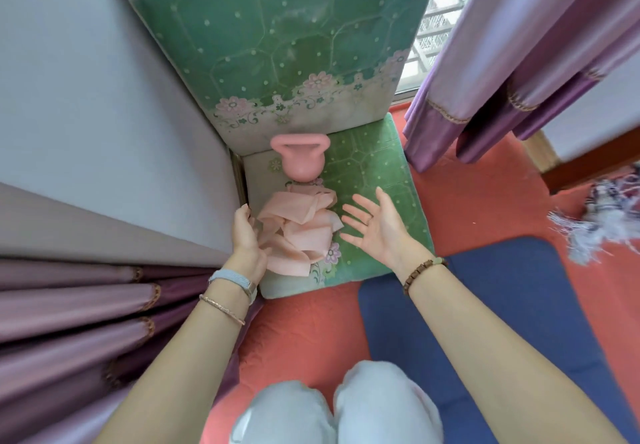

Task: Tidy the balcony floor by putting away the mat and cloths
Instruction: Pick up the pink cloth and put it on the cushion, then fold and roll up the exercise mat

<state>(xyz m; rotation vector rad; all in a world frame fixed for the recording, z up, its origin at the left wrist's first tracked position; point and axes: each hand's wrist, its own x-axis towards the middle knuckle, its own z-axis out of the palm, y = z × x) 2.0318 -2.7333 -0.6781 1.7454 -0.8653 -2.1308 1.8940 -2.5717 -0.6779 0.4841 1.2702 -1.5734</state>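
A crumpled pale pink cloth (pixel 298 227) lies on a green flowered folding mat (pixel 374 180), whose far section stands upright against the wall. My left hand (pixel 246 236) rests against the cloth's left side, fingers loosely apart, touching it. My right hand (pixel 375 224) hovers open just right of the cloth, palm turned toward it, holding nothing. A blue mat (pixel 491 322) lies flat on the red floor covering at the lower right.
A pink kettlebell (pixel 300 158) stands on the green mat just beyond the cloth. Purple curtains (pixel 512 63) hang at right and bunch at lower left. A fringed white-and-blue cloth (pixel 602 215) lies at the far right. My knees (pixel 336 405) are below.
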